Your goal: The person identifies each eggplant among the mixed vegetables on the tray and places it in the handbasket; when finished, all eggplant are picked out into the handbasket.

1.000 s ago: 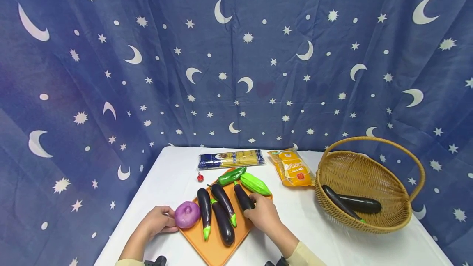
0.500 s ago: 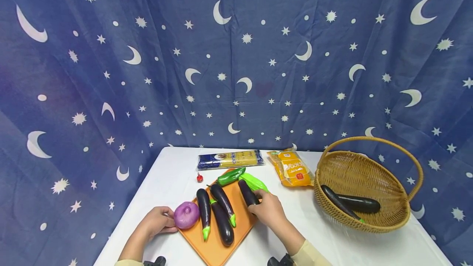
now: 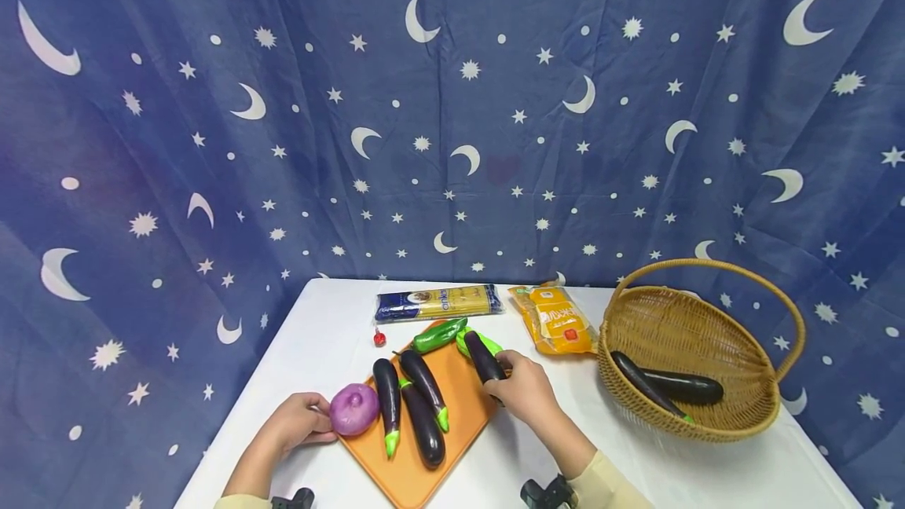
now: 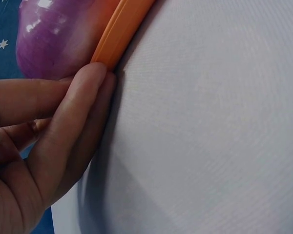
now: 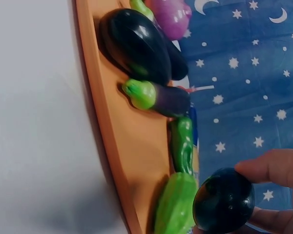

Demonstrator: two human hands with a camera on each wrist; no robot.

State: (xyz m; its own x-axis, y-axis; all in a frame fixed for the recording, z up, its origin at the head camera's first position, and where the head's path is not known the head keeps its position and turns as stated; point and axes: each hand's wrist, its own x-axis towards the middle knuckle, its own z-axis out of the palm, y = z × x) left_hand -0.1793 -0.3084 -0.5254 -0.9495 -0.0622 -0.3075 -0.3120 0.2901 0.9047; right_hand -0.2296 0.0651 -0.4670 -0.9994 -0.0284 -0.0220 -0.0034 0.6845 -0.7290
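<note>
My right hand [image 3: 526,389] pinches the thick end of a dark eggplant [image 3: 484,357] over the right edge of the orange tray [image 3: 458,415]. In the right wrist view that eggplant [image 5: 223,201] shows end-on between thumb and fingers. My left hand [image 3: 295,422] is at the tray's left corner by the purple onion [image 3: 354,409]; in the left wrist view its fingers and thumb [image 4: 90,80] pinch the tray's rim [image 4: 118,36]. Several eggplants [image 3: 424,424] lie on the tray, with a green pepper [image 3: 440,335] and a light green vegetable [image 3: 467,342] at its far end.
A wicker basket [image 3: 689,320] at the right holds two dark eggplants [image 3: 682,386]. Behind the tray lie a pasta pack [image 3: 438,302], an orange bag [image 3: 555,319] and a small red item [image 3: 379,338]. A blue curtain [image 3: 452,116] hangs behind the white table [image 3: 566,446].
My right hand has moved the eggplant rightward, off its earlier place on the tray, and it now partly covers the light green vegetable. The left hand stays at the tray's corner.
</note>
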